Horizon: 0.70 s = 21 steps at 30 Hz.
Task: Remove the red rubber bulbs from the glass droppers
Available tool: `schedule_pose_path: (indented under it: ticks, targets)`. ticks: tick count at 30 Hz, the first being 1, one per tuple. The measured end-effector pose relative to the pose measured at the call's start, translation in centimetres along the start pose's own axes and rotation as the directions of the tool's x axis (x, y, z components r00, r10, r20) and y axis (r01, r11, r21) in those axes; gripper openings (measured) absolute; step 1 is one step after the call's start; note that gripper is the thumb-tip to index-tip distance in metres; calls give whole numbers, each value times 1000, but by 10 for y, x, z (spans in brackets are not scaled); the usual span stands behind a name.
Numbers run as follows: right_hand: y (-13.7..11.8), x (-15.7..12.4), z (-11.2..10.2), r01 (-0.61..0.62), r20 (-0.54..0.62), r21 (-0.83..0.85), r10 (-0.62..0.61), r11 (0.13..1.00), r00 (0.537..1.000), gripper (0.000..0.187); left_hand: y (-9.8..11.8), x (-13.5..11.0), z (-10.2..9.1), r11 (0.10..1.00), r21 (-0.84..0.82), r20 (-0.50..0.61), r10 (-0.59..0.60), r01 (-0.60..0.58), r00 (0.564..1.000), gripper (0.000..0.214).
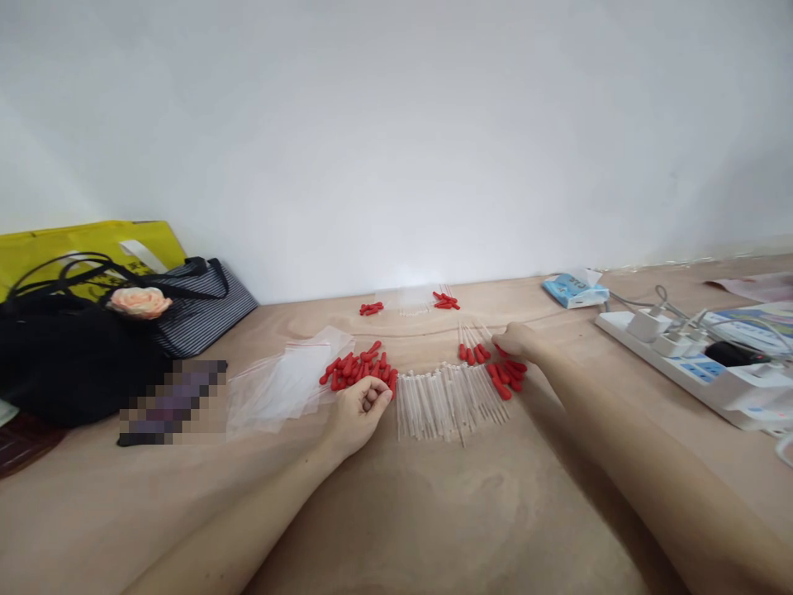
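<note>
My left hand (360, 411) is closed, with its thumb and fingertips pinched at a red rubber bulb (393, 382) on the right edge of a pile of red rubber bulbs (353, 369). Beside it lies a row of clear thin dropper tubes (437, 403), side by side. My right hand (515, 340) is closed at the far right of this row. Its fingertips are on a dropper with a red bulb, mostly hidden by the fingers. Several droppers with red bulbs (472, 355) lie just left of that hand, tubes pointing away. More red bulbs (503, 382) lie under the right wrist.
Clear plastic bags (278, 384) are spread at left. Farther back lie bagged tubes (415, 302) between two small red-bulb groups. A striped bag (204, 306) and black bag (68, 355) stand left. At right are a tissue pack (575, 291) and power strip (687, 368) with cables.
</note>
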State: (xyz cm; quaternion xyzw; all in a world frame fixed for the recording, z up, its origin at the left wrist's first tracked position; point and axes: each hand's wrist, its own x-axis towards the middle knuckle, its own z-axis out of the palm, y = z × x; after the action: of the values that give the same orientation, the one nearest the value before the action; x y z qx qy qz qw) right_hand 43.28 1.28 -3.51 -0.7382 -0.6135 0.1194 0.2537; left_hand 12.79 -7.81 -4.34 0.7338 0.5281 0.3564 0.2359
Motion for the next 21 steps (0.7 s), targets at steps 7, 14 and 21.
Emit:
schedule_pose_path:
  ticks: [7, 14, 21]
  targets:
    - [-20, -43, -24, 159, 21, 65, -160, 985, 987, 16, 3, -2, 1, 950, 195, -72, 261, -243, 963, 16]
    - [-42, -119, 10, 814, -144, -79, -815, 575, 562, 14, 18, -7, 5, 710, 512, -148, 627, -483, 764, 37]
    - [-45, -131, 26, 880, -281, -142, -871, 453, 403, 14, 22, -10, 19, 531, 536, 79, 742, -656, 665, 14]
